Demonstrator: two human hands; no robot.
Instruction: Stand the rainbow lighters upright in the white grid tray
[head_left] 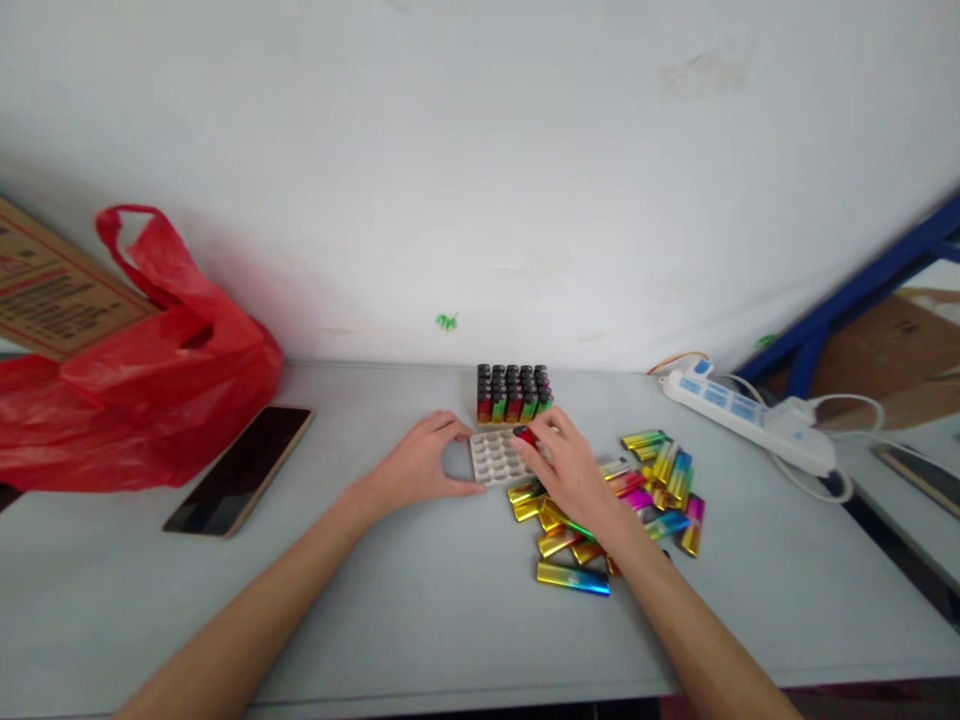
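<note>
A white tray [495, 458] with rows of oval hollows lies on the table. My left hand [424, 455] grips its left end, with the thumb at the near corner and the fingers at the far corner. My right hand [566, 465] is closed on a red lighter [524, 435] with a dark end, held over the tray's right part; some hollows there are hidden. Just behind the tray, a block of lighters [514, 395] stands upright in rows, black ends up. Shiny, many-coloured lighters [574, 578] lie in a loose pile beside and under my right forearm.
On the left are a red plastic bag [202, 350], a cardboard box [60, 285] and a dark phone [240, 470]. A white power strip [750, 415] with cables lies to the right. Beyond it is a blue metal frame [862, 300]. A white wall [480, 180] closes off the back.
</note>
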